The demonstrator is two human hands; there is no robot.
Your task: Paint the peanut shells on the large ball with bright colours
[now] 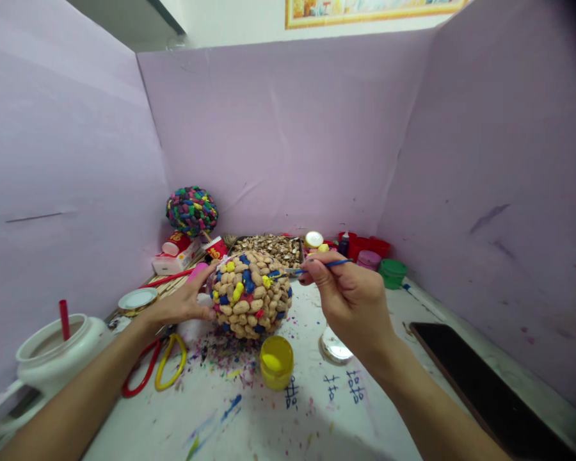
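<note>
A ball covered in peanuts (254, 298) sits mid-table, mostly bare tan shells with some painted blue, yellow and red. My left hand (192, 301) steadies its left side, thumb and fingers spread against the shells. Pinched in my right hand (348, 294) is a thin blue paintbrush (336, 263), its tip at a yellow peanut on the ball's upper right. An uncapped jar of yellow paint (276, 363) stands just in front of the ball. To the right, under my right hand, lies a round silvery lid (336, 346).
Red-and-yellow-handled scissors (154, 363) and a white pitcher (52, 349) are at left. A phone (484, 390) lies at right. Behind are a painted peanut ball (192, 211), a tray of peanut shells (271, 246) and a green paint jar (392, 274). Purple panels (288, 141) enclose the table.
</note>
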